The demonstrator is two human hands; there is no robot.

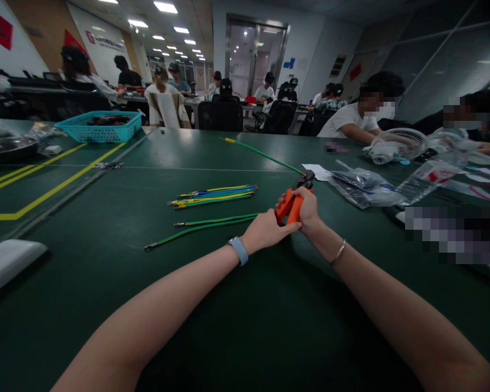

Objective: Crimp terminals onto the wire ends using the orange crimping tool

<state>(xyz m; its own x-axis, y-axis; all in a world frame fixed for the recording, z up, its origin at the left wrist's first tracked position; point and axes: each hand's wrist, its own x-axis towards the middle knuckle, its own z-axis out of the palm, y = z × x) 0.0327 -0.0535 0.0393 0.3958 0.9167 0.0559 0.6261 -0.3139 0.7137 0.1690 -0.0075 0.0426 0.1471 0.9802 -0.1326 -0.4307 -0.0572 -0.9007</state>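
Note:
Both my hands are closed around the orange handles of a crimping tool [291,204]. My left hand [265,231] grips the left handle, and my right hand [307,209] the right one. A green wire [269,157] with a yellow sleeve at its far end runs from the dark jaws up to the left. Left of my hands lies a bundle of yellow, blue and green wires [216,196]. Nearer to me are two green-yellow wires [200,230] with metal lugs at their left ends; their right ends pass behind my left hand.
A blue basket [100,126] with dark tools stands at the far left of the green table. A white object [12,264] is at the left edge. On the right are plastic bags [363,185], a clear bottle [430,177] and a fan [400,144]; a person leans there.

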